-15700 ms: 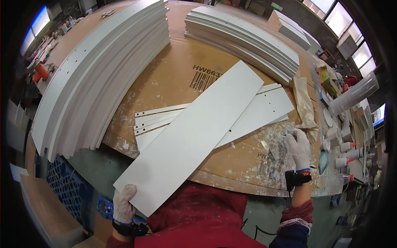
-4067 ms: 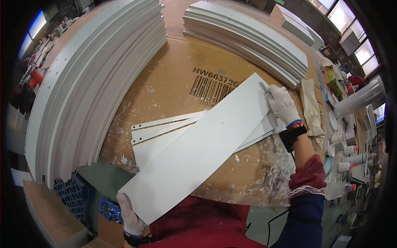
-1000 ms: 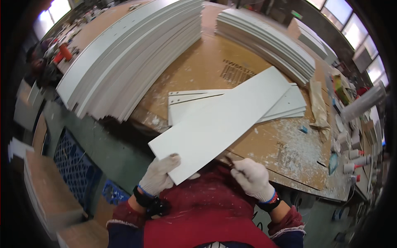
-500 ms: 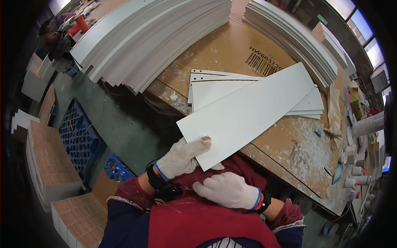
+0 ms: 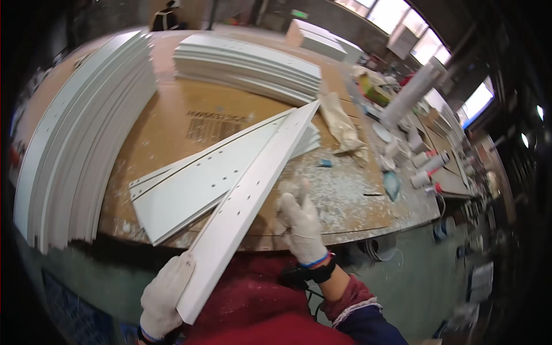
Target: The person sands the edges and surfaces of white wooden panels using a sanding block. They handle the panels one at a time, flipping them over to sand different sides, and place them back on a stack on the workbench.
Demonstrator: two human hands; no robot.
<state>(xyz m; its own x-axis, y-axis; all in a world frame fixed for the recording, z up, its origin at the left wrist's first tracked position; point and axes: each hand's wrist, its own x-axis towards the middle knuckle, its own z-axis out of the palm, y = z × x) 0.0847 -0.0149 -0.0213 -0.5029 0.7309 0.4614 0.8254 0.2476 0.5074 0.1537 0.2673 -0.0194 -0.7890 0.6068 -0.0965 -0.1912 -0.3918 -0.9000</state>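
Observation:
My left hand (image 5: 167, 296), in a white knit glove, is shut on the near end of a long white board (image 5: 244, 201). The board is tilted on edge, showing a row of small dark holes along its face, and its far end reaches over the table. Beneath it lie a few white boards (image 5: 192, 178) with holes and a dark groove, fanned out in a small pile. My right hand (image 5: 300, 221), also gloved, is raised just right of the board, apart from it. Its fingers look loosely apart, though blurred, and I see nothing held in them.
A tall row of white boards (image 5: 86, 138) stands at the left, and another stack (image 5: 247, 66) at the back. Cardboard (image 5: 167, 121) covers the table, with white flakes at right. Crumpled paper (image 5: 342, 126), bottles (image 5: 422, 178) and a blue scrap (image 5: 325, 163) lie rightward.
My view has turned to the right. The board has been tilted up, so its holed face now shows. My right hand has lifted from my lap to beside the board; my left still grips its near end.

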